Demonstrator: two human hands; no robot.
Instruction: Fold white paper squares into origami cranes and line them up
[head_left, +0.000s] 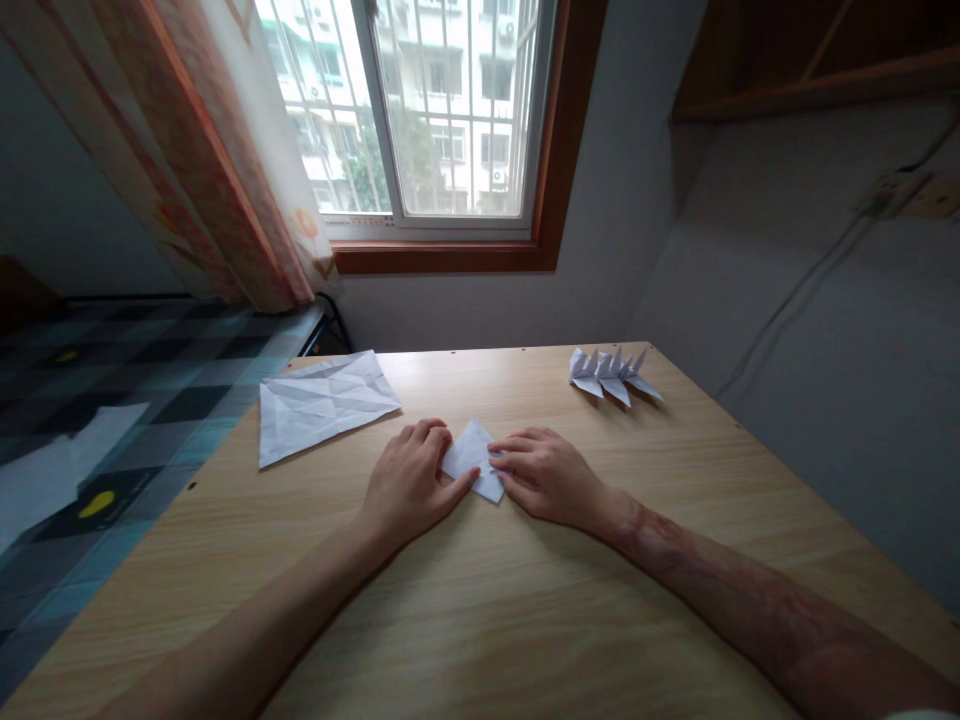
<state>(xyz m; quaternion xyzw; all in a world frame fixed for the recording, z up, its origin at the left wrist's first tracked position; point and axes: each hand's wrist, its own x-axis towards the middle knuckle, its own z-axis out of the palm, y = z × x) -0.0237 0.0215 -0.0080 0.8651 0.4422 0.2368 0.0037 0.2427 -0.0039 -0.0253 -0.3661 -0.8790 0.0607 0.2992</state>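
Note:
A small piece of folded white paper (pixel 471 450) lies on the wooden table between my hands, one corner pointing away from me. My left hand (pixel 412 470) grips its left side, with the thumb pressed on the near part and the other fingers curled at the left corner. On the right side, the fingers of my right hand (pixel 547 472) hold the edge, covering the right corner. Farther back on the right, several folded paper figures (pixel 611 375) with pointed tips stand in a row. A larger creased white sheet (pixel 326 405) is spread out at the back left.
The wooden table (pixel 480 620) reaches to the wall below a barred window (pixel 450 110). To the left is a bed with a checked cover (pixel 187 400) and loose white paper (pixel 60 470) on it. A curtain (pixel 217 150) hangs beside the window.

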